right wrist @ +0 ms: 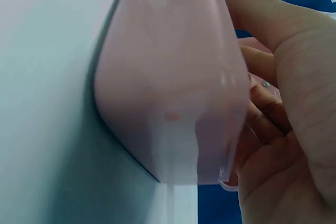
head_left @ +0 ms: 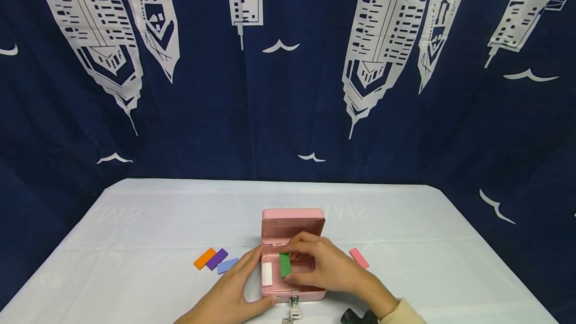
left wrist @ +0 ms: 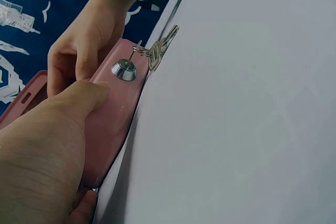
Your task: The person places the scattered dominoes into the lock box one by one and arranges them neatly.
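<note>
A pink cash box (head_left: 293,296) stands on the white table with its lid (head_left: 293,214) raised. My left hand (head_left: 238,284) holds the box at its left front corner, thumb on the front wall and fingers along the left side. Inside the box, my right hand (head_left: 326,264) pinches a green block (head_left: 285,265) upright between thumb and fingers. A white block (head_left: 267,274) lies against the inner left wall. In the left wrist view, keys (left wrist: 155,53) hang from the lock (left wrist: 124,70) on the front. The right wrist view shows mostly the box's outside (right wrist: 168,77); the green block is hidden there.
Left of the box lie an orange block (head_left: 205,258), a purple block (head_left: 217,259) and a light blue block (head_left: 227,265), partly behind my left hand. On the right is a pink block (head_left: 359,258). A dark blue patterned cloth (head_left: 288,114) hangs behind the table (head_left: 180,214).
</note>
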Motion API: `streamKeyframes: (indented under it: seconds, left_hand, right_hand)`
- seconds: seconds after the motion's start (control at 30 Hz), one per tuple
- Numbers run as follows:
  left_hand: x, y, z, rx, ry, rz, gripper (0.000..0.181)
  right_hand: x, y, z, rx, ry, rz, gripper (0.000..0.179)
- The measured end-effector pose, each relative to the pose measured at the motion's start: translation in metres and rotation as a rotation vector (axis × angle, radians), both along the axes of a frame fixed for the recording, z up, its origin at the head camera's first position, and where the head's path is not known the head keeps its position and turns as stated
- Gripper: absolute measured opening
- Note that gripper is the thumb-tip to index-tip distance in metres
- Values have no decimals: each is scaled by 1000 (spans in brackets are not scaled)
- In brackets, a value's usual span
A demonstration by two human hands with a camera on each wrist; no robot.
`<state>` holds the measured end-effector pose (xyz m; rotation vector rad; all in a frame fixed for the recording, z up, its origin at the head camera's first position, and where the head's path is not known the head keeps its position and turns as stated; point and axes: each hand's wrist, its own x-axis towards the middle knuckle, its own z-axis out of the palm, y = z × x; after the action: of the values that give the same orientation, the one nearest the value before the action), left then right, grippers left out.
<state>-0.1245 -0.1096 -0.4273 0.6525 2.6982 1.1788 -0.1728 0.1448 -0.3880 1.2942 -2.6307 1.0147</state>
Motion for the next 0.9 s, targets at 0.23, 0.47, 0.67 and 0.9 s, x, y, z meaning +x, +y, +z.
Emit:
streamKeyframes:
  seconds: [0.23,0.47,0.67,0.9]
  left_hand:
    - [0,0,-1,7,13,0,104]
    - [0,-1,-1,2,11,4,105]
    - [2,-2,-2,10,33,2,104]
    - [2,-1,-2,7,71,9,102]
  right_hand:
    - [0,-8,-4,7,44,20,36]
    - [0,-12,-4,80,59,-3,39]
    - [2,-14,-7,122,76,-32,39]
    - [3,-16,-8,157,98,-54,40]
